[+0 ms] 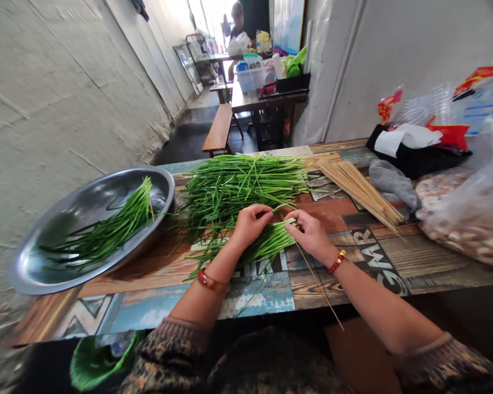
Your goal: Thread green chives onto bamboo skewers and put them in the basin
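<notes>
Rough grey walls [66, 82] flank a narrow room, and a bench [250, 298] with a patchwork wood print fills the foreground. On it, a small bunch [273, 241] of thin green stalks is gathered between the 2 hands: slender and straight, pale and evenly lined up at the cut ends, darker green toward the tips. It lies on the near side of a large pile [246, 186] of similar stalks, partly beneath the left wrist.

The left hand [254, 219] pinches a loose stalk [282, 207] between thumb and fingertips; the right hand [310, 232] grips the pale ends of the small bunch between thumb and fingers.

The small bunch's long axis slants from the tips at lower left to the cut ends at upper right. A thin wooden skewer [320, 287] runs from those ends down to the right, crosswise to the stalks, its lower end past the bench's near edge. The large pile lies roughly left to right, paler ends rightward. Left of it, a metal bowl [162, 189] holds another bundle [123, 219], its cut ends up and to the right.
</notes>
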Action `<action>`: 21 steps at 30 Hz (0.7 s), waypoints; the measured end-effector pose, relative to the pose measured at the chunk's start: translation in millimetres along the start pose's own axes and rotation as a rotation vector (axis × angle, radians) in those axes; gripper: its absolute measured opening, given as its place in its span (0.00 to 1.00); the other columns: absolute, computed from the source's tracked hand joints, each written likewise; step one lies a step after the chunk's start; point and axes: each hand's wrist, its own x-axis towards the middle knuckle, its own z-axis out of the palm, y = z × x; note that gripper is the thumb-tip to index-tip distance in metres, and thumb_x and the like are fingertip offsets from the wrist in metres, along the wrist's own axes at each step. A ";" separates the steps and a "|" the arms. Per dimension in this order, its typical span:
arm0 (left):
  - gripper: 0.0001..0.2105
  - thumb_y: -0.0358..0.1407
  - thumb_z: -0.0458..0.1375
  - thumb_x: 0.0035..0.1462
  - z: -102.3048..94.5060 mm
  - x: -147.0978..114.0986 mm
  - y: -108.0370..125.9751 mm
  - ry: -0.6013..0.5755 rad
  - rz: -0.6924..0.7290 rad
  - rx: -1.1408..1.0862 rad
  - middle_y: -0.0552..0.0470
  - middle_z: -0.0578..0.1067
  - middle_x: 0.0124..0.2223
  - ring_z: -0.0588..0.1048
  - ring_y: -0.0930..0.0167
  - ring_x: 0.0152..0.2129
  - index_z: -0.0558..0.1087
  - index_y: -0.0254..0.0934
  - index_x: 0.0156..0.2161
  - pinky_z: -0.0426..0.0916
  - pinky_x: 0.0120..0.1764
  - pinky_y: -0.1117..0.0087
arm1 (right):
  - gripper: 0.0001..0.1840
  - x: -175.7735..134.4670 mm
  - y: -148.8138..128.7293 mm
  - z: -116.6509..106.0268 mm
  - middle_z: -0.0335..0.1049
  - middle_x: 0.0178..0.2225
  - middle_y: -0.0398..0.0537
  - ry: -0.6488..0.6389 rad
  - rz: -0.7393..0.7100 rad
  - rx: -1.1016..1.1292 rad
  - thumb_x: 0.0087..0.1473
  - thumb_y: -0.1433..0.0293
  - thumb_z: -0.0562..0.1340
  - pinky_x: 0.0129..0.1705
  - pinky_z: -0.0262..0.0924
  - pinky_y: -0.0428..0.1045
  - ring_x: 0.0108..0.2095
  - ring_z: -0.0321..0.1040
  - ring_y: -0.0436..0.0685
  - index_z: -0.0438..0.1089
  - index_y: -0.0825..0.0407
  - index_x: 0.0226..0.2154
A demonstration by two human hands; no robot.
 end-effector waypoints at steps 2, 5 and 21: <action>0.07 0.34 0.58 0.54 -0.8 -0.6 -0.1 0.036 0.010 -0.044 0.49 0.78 0.33 0.74 0.71 0.30 0.78 0.34 0.35 0.66 0.35 0.72 | 0.09 -0.6 -0.1 -0.1 0.70 0.30 0.45 0.004 -0.012 -0.004 0.53 0.65 0.59 0.32 0.59 0.46 0.29 0.65 0.52 0.69 0.52 0.36; 0.06 0.32 0.59 0.53 -4.2 -2.9 2.6 0.086 0.046 -0.057 0.50 0.76 0.31 0.73 0.72 0.29 0.78 0.34 0.34 0.66 0.35 0.72 | 0.09 -1.3 -2.0 0.5 0.71 0.32 0.46 0.012 -0.010 0.017 0.53 0.66 0.60 0.33 0.60 0.47 0.30 0.65 0.52 0.69 0.52 0.37; 0.06 0.31 0.56 0.56 -4.9 -6.7 14.4 -0.005 0.047 -0.084 0.51 0.76 0.30 0.72 0.73 0.29 0.75 0.32 0.32 0.65 0.35 0.73 | 0.11 -2.5 -10.0 1.1 0.73 0.34 0.46 0.002 0.008 0.036 0.54 0.67 0.60 0.32 0.60 0.47 0.29 0.66 0.51 0.71 0.51 0.40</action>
